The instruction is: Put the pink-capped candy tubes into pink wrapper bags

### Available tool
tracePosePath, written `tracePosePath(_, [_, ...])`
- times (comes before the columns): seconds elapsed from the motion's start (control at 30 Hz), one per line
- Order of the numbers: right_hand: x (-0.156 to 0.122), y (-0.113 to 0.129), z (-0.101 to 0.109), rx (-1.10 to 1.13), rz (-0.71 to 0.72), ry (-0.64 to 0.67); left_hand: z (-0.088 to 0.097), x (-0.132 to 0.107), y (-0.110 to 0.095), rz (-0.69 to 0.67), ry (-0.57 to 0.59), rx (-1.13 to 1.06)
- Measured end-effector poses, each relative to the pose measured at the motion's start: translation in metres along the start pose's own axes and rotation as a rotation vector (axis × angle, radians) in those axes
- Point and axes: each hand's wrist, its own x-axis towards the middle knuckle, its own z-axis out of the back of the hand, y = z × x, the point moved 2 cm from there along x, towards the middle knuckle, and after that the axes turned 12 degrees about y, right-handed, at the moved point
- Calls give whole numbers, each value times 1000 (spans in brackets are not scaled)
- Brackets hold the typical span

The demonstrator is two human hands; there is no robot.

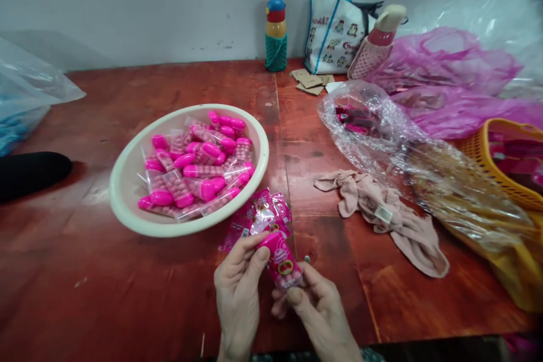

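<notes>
Both my hands hold one small pink candy packet above the table's near edge. My left hand pinches its upper end with thumb and fingers. My right hand grips its lower end, thumb on top. Just behind the packet lies a small pile of pink printed wrappers. Left of that stands a cream bowl filled with several clear packets of pink capsule-shaped candy tubes.
A crumpled beige cloth lies right of my hands. Clear plastic bags, pink plastic and a yellow basket crowd the right side. A bottle, tote bag and cardboard bits stand by the wall. A dark sleeve rests at left.
</notes>
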Motion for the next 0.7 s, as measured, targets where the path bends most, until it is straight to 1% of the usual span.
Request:
tracePosePath(0.1, [-2, -3, -1, -51, -25, -43, 2, -3, -3, -7, 19, 20])
tracePosePath(0.2, [-4, -1, 0, -176, -29, -64, 6, -2, -9, -7, 61, 80])
tracePosePath(0.3, [-5, 1, 2, -314, -52, -27, 11, 1, -11, 49, 121, 149])
tracePosePath(0.37, [-5, 2, 4, -374, -72, 4, 14, 2, -8, 86, 153, 183])
tracePosePath(0.43, [-6, 4, 5, -416, -81, 21, 16, 3, -3, 93, 157, 173])
tracePosePath(0.53, [-5, 10, 6, -459, -90, 65, 17, 2, 2, 63, 128, 111])
tracePosePath(0.6, [-4, 15, 8, -458, -95, 97, 17, 0, 2, 36, 88, 103])
tracePosePath(0.67, [-7, 17, 14, -426, -88, 89, 18, -3, -4, -15, 14, 106])
tracePosePath(0.7, [-12, 16, 20, -410, -73, 55, 21, -4, -9, -55, -41, 108])
